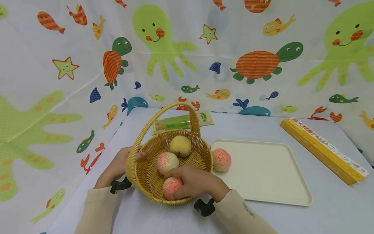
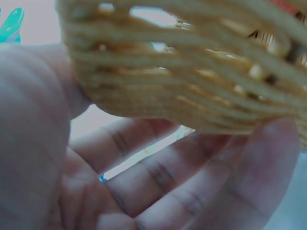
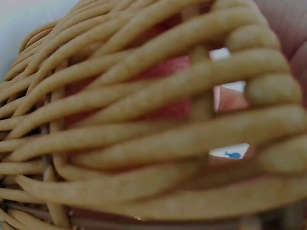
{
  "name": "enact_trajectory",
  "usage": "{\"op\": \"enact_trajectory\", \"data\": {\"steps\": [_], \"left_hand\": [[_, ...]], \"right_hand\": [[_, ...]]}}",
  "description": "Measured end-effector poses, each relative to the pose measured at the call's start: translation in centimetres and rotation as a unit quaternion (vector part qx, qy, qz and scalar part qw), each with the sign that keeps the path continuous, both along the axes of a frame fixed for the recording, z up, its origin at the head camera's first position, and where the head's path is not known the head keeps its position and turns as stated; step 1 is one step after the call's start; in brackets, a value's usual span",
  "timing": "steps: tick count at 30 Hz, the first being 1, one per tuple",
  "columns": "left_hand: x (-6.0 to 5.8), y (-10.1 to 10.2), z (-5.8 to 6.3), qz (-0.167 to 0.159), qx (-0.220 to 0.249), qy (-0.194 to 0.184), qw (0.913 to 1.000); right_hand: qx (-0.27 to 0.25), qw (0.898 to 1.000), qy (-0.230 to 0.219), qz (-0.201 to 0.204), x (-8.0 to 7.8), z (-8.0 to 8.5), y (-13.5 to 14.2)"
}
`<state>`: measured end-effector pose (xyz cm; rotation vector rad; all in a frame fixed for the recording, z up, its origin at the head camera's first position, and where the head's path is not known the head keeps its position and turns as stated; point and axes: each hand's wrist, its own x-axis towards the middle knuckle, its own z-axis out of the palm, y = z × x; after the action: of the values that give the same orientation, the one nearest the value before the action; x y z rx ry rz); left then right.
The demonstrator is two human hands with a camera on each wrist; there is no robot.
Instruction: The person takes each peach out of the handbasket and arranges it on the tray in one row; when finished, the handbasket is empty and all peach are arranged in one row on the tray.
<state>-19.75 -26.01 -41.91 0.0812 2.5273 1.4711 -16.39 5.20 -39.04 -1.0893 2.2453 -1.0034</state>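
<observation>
A wicker basket (image 1: pixel 149 175) with a tall arched handle stands tilted on the white table. My left hand (image 1: pixel 119 164) grips its left side, thumb over the rim; the left wrist view shows the fingers (image 2: pixel 158 177) curled below the wicker. Inside the basket, my right hand (image 1: pixel 198 181) holds a pink-speckled peach (image 1: pixel 170 187) near the front wall. Another peach (image 1: pixel 167 163) and a yellow, apple-like fruit (image 1: pixel 180 146) lie behind it. Through gaps in the weave (image 3: pixel 144 110), the right wrist view shows red. A third peach (image 1: pixel 222 160) sits at the tray's left edge, beside the basket.
A cream rectangular tray (image 1: pixel 263 172) lies right of the basket. Farther right is a long yellow-and-white box (image 1: pixel 324 151). Behind the basket lies a green-and-yellow packet (image 1: pixel 176 123). A cloth printed with sea animals (image 1: pixel 216 45) hangs along the back and left.
</observation>
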Motion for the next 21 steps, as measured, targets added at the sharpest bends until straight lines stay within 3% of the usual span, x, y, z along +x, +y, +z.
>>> {"op": "enact_trajectory", "data": {"steps": [11, 16, 21], "left_hand": [[0.2, -0.2, -0.4, -0.013, 0.003, 0.009, 0.9999], [0.2, -0.2, -0.3, -0.015, 0.002, 0.014, 0.9998], [0.1, -0.1, -0.2, -0.018, -0.003, 0.018, 0.9997]], "right_hand": [[0.0, 0.999, -0.004, -0.054, 0.3, 0.6, 0.5], [-0.04, 0.993, 0.008, -0.107, 0.3, 2.0, 2.4], [-0.094, 0.982, 0.007, -0.165, -0.2, 3.6, 5.1]]}}
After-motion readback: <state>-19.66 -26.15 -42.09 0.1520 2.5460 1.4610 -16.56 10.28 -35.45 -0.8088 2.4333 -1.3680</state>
